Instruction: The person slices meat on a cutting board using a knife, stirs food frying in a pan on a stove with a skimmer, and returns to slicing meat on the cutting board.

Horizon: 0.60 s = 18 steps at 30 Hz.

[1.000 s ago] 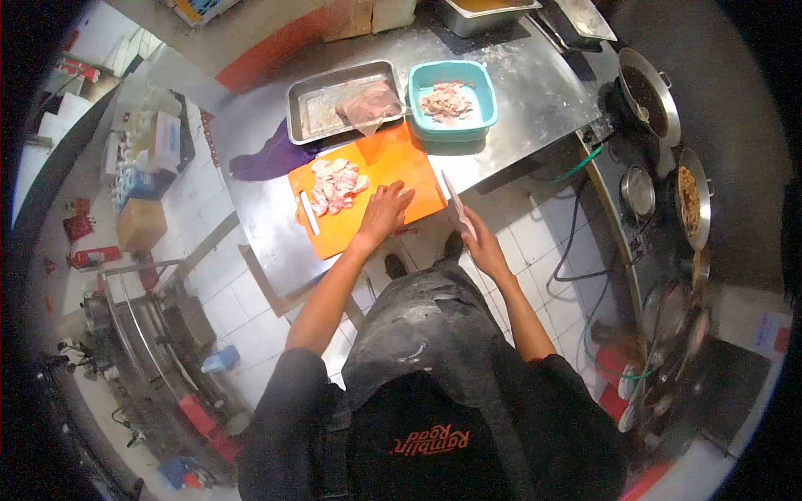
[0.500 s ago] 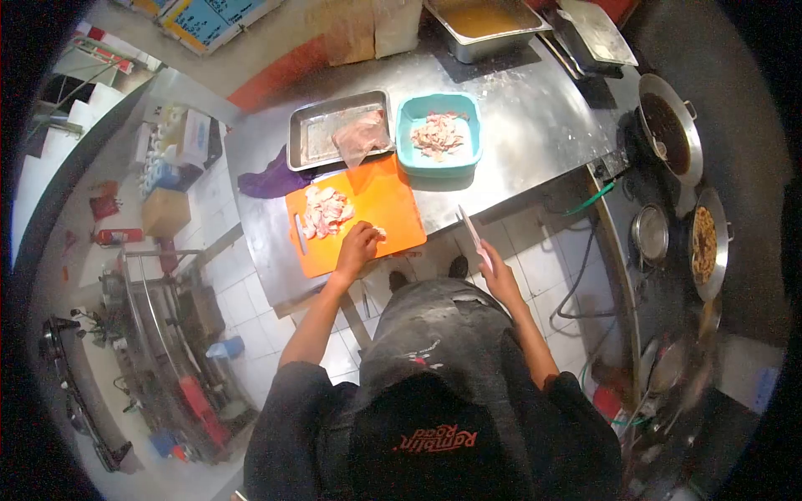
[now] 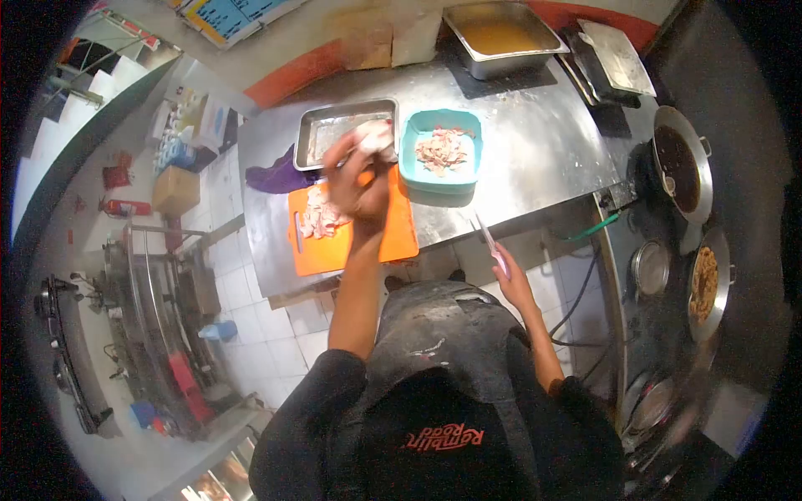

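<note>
View: head camera, looking down on the work area.
Left hand (image 3: 359, 196): raised above the orange cutting board (image 3: 399, 238), between the chopped meat (image 3: 320, 214) and the camera. Fingers are curled.
Pale item (image 3: 374, 138): blurred, seen at the left fingertips. Cannot tell whether it is gripped or lies beyond them, so closure of the left fingers is not confirmed.
Right hand (image 3: 515, 285): fingers closed on the handle of the knife (image 3: 499, 256). Blade points away from the body, apart from the board, near the edge of the table (image 3: 543, 138).
Chopped meat: heaped on the left part of the board.
Teal tub (image 3: 439, 186): on the table, beyond the board and to its right; contains cut pieces (image 3: 443, 150).
Metal tray (image 3: 321, 134): beyond the board, left of the tub; partly hidden by the left hand.
Purple cloth (image 3: 271, 177): beside the tray, at its left.
Change: the left hand has lifted off the board, where it was beside a small piece; the knife remains in the right hand, held clear.
Effect: the board surface near the body is exposed; the blade contacts no meat.
Far container (image 3: 516, 64): metal, upright on the table, with orange-brown liquid.
</note>
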Motion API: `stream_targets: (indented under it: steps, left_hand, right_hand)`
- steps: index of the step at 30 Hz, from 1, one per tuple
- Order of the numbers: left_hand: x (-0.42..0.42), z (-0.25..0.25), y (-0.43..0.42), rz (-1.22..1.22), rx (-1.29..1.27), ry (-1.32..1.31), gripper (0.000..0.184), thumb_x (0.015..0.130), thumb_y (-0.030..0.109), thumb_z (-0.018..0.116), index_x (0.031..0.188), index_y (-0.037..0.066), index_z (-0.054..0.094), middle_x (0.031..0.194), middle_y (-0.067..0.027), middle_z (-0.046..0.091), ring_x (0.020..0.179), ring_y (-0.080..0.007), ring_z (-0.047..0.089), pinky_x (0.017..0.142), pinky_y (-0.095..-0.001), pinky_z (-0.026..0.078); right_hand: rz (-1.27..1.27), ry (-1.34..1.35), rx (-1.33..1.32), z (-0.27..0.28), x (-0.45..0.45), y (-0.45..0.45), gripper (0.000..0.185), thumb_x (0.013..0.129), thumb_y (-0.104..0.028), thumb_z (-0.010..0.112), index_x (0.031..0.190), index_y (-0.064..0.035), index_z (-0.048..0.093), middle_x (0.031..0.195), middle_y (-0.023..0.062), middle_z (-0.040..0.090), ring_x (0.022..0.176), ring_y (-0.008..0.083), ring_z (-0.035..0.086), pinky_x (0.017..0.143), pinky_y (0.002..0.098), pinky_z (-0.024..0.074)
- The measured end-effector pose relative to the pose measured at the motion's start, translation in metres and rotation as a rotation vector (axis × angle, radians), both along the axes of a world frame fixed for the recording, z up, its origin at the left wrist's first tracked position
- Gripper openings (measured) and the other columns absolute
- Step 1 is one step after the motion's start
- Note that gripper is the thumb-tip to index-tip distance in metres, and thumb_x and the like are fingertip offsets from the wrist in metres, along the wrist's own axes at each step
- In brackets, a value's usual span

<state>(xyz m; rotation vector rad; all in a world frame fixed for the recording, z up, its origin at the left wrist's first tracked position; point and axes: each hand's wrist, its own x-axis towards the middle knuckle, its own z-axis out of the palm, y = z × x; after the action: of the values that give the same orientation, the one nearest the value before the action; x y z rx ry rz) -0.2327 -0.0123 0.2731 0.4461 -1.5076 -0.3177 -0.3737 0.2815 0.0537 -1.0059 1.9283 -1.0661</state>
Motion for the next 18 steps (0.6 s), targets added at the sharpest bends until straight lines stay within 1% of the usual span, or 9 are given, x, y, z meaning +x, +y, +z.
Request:
stream_targets:
  steps: [1,2,3,4,8,10,12,16,18]
  left_hand:
    - [-0.005,-0.036,-0.023,-0.121,0.104,-0.250,0.018,0.088,0.003,0.072,0.105,0.003,0.073,0.122,-0.0132,0.068,0.110,-0.0267,0.065,0.101,-0.0411,0.049]
    - [-0.023,-0.074,-0.028,-0.069,0.046,-0.375,0.041,0.081,-0.002,0.073,0.121,0.003,0.068,0.128,-0.0171,0.062,0.120,-0.0340,0.061,0.104,-0.0434,0.048]
    - [-0.032,-0.115,-0.037,-0.277,0.241,-0.544,0.041,0.085,0.004,0.073,0.124,0.002,0.065,0.130,-0.0192,0.062,0.123,-0.0377,0.059,0.106,-0.0442,0.046]
    - [-0.028,-0.156,-0.047,-0.377,0.211,-0.692,0.037,0.087,0.010,0.074,0.122,0.000,0.067,0.129,-0.0201,0.063,0.124,-0.0373,0.058,0.107,-0.0425,0.046]
    - [0.076,-0.210,-0.020,-0.050,0.640,-0.651,0.023,0.089,0.014,0.073,0.105,-0.001,0.072,0.118,-0.0170,0.069,0.117,-0.0354,0.062,0.103,-0.0434,0.049]
    - [0.146,-0.234,-0.036,0.211,0.414,-0.872,0.020,0.082,0.009,0.073,0.101,0.002,0.072,0.114,-0.0134,0.070,0.111,-0.0337,0.063,0.098,-0.0468,0.048]
    - [0.180,-0.228,-0.044,0.395,0.303,-1.217,0.018,0.080,0.010,0.071,0.097,0.008,0.074,0.121,-0.0065,0.066,0.115,-0.0303,0.057,0.092,-0.0512,0.043]
    - [0.207,-0.215,-0.071,0.313,0.199,-1.443,0.012,0.082,0.016,0.070,0.092,0.013,0.076,0.115,-0.0019,0.069,0.108,-0.0259,0.058,0.089,-0.0469,0.041]
    - [0.211,-0.205,-0.081,0.217,0.301,-1.337,0.011,0.082,0.018,0.071,0.091,0.013,0.077,0.110,-0.0015,0.070,0.109,-0.0243,0.059,0.089,-0.0462,0.040]
  right_hand:
    - [-0.007,0.027,-0.023,-0.002,-0.004,0.000,0.057,0.101,-0.013,0.059,0.155,-0.0152,0.043,0.145,0.0188,0.059,0.136,0.0346,0.055,0.110,0.0399,0.0424]
    - [0.012,0.029,-0.027,-0.002,-0.007,-0.001,0.057,0.101,-0.013,0.059,0.155,-0.0152,0.043,0.145,0.0188,0.059,0.136,0.0346,0.055,0.110,0.0399,0.0424]
    - [-0.012,0.047,-0.027,-0.002,-0.007,-0.001,0.056,0.100,-0.012,0.059,0.154,-0.0144,0.044,0.145,0.0189,0.058,0.136,0.0340,0.054,0.110,0.0396,0.0419]
    - [-0.030,0.061,-0.025,-0.001,-0.005,0.001,0.055,0.100,-0.012,0.058,0.154,-0.0135,0.044,0.146,0.0191,0.057,0.137,0.0334,0.054,0.111,0.0393,0.0414]
    - [-0.038,0.115,-0.007,-0.013,-0.009,0.009,0.055,0.100,-0.012,0.059,0.153,-0.0130,0.045,0.146,0.0191,0.057,0.137,0.0330,0.054,0.111,0.0393,0.0418]
    - [-0.046,0.117,0.008,-0.013,-0.006,0.011,0.055,0.100,-0.012,0.059,0.153,-0.0129,0.045,0.146,0.0190,0.057,0.138,0.0333,0.053,0.110,0.0394,0.0419]
    - [-0.035,0.174,-0.032,-0.013,-0.003,0.009,0.056,0.099,-0.012,0.060,0.153,-0.0134,0.045,0.146,0.0193,0.057,0.136,0.0350,0.054,0.109,0.0399,0.0430]
    - [0.019,0.159,-0.050,-0.004,0.007,-0.007,0.058,0.098,-0.011,0.061,0.154,-0.0138,0.045,0.145,0.0200,0.058,0.134,0.0361,0.056,0.109,0.0405,0.0439]
    - [0.042,0.209,-0.084,-0.003,0.011,-0.022,0.058,0.098,-0.012,0.061,0.154,-0.0150,0.045,0.143,0.0208,0.060,0.132,0.0369,0.058,0.107,0.0407,0.0454]
